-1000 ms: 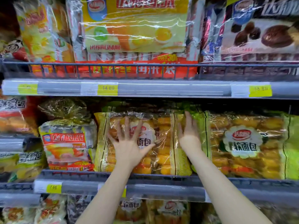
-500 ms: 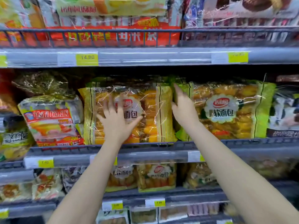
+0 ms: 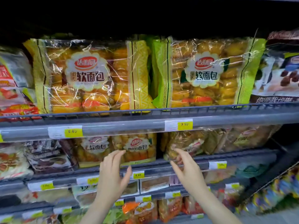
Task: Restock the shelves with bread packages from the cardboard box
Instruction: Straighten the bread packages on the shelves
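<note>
Two large clear bread packages stand upright on the upper shelf: a yellow-edged one (image 3: 87, 75) on the left and a green-edged one (image 3: 205, 73) on the right. Both hands hang free in front of the shelf below. My left hand (image 3: 113, 173) has relaxed, spread fingers and holds nothing. My right hand (image 3: 186, 168) is likewise empty, its fingers loosely extended. Behind my hands sit smaller bread packages (image 3: 135, 147) on the lower shelf. The cardboard box is out of view.
Grey shelf rails (image 3: 123, 125) carry yellow price tags (image 3: 72, 131). Dark chocolate-cake bags (image 3: 279, 73) fill the right end, red and white bags (image 3: 11, 88) the left. More packed shelves continue below.
Both hands have come off the yellow-edged package and dropped down to the shelf below. The camera has tilted downward, so the shelves appear higher in view.
</note>
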Tool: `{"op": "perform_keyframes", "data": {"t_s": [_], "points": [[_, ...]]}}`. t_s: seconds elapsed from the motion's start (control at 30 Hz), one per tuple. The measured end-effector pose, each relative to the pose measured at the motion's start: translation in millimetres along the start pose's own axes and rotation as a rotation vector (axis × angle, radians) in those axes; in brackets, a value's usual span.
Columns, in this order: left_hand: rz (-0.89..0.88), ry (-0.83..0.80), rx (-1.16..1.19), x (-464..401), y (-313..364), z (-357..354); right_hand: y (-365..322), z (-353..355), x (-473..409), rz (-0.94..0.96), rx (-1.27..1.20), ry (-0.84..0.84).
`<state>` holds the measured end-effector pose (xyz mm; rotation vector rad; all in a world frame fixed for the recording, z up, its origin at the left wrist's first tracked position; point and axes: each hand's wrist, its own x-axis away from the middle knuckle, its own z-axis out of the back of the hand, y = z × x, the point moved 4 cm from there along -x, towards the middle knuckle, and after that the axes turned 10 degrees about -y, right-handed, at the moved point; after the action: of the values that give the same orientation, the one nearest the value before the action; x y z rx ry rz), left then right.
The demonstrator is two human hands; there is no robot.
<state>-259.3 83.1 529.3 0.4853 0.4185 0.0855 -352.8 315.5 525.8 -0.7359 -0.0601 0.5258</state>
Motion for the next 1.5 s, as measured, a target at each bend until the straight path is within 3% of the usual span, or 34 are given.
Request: {"op": "perform_keyframes", "data": {"t_s": [0.4,0.63,0.8,0.87,1.0,1.07,1.2,1.27,1.37,1.5], "points": [[0.002,-0.196,0.122,10,90,-146,135,41,30,-0.216,-0.093,-0.019],[-0.05,-0.01,0.084,-26,98,-212,177,33,-6,-0.062,-0.19,0.126],[-0.052,0.087,-0.032,-31,85,-257,199,9,-24,0.079,-0.219,0.104],[-0.026,0.121,-0.064,-36,85,-264,202,8,-32,0.078,-0.172,0.117],[0.009,0.153,-0.087,-50,90,-264,200,21,-47,-0.055,0.202,0.303],[0.011,0.153,-0.063,-53,89,-261,197,24,-55,-0.026,0.147,0.345],[-0.026,0.146,-0.035,-62,90,-255,197,13,-82,0.077,-0.206,0.182],[-0.008,0.124,-0.011,-71,87,-250,193,12,-85,0.079,-0.323,0.204],[0.014,0.109,-0.023,-89,80,-237,188,16,-83,0.066,-0.222,0.272],[0.007,0.04,-0.178,-108,71,-231,186,23,-99,-0.04,0.033,0.246]]}}
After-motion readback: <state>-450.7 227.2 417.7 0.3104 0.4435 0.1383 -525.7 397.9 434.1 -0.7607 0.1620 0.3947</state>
